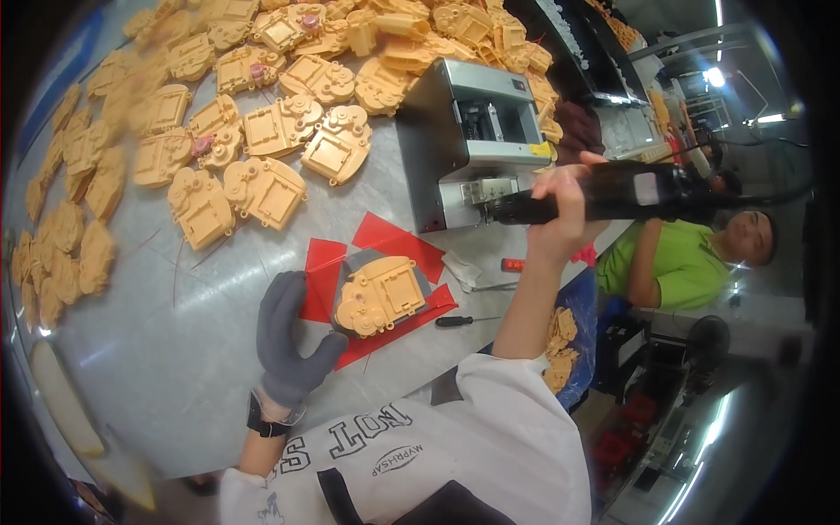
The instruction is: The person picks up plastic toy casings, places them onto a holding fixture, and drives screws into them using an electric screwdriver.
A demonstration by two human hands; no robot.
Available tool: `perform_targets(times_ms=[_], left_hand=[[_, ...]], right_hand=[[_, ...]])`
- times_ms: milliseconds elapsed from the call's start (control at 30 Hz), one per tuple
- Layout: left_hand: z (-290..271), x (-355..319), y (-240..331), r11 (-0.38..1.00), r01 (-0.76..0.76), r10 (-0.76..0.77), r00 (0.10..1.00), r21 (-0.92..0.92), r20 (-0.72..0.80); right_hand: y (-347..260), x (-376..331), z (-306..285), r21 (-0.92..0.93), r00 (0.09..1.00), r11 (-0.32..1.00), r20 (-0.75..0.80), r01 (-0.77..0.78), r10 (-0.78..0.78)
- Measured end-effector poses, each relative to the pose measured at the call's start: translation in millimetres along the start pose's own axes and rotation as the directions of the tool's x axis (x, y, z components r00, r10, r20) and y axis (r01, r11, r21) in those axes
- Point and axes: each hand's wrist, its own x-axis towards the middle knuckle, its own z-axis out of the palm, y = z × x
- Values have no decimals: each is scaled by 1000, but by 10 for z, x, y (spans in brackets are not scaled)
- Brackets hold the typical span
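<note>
My right hand (564, 210), bare, is wrapped around a black electric screwdriver (634, 191). The driver lies nearly level, its tip at the small metal outlet on the front of a black and silver screw feeder (429, 157). My left hand (293, 337) wears a grey glove and holds nothing; its fingers and thumb are spread apart. Close by its thumb sits a yellow plastic housing (382, 296) with gear-like rounds and a rectangular recess. The housing rests on a dark grey fixture (357, 262), with red sheeting (385, 234) around it on the metal table.
Many similar yellow housings (280, 127) cover the table's far and left parts, some with red pieces. A small black-handled screwdriver (455, 321) lies near the front edge. Beyond it hangs a blue bag (579, 350) with yellow parts. A person in green (682, 267) is at the right.
</note>
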Motion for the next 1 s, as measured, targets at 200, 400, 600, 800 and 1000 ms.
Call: perform_targets(times_ms=[200, 400, 600, 800, 1000], left_hand=[[-11, -69, -33, 999, 35, -35, 999, -28, 8], [-38, -56, -12, 999, 14, -14, 1000, 47, 5], [-50, 68, 71, 979, -79, 46, 984, 190, 169], [-52, 38, 69, 960, -128, 55, 959, 250, 280], [-54, 38, 51, 965, -114, 46, 961, 237, 274]], right_hand=[[-97, -121, -79, 20, 1000, 1000, -4, -4, 5], [-559, -751, -59, 285, 978, 958, 206, -42, -18], [-675, -1014, 65, 245, 895, 958, 446, -146, 22], [-598, -1073, 107, 230, 934, 955, 344, -188, 101], [-544, -1084, 97, 152, 913, 967, 385, -204, 133]])
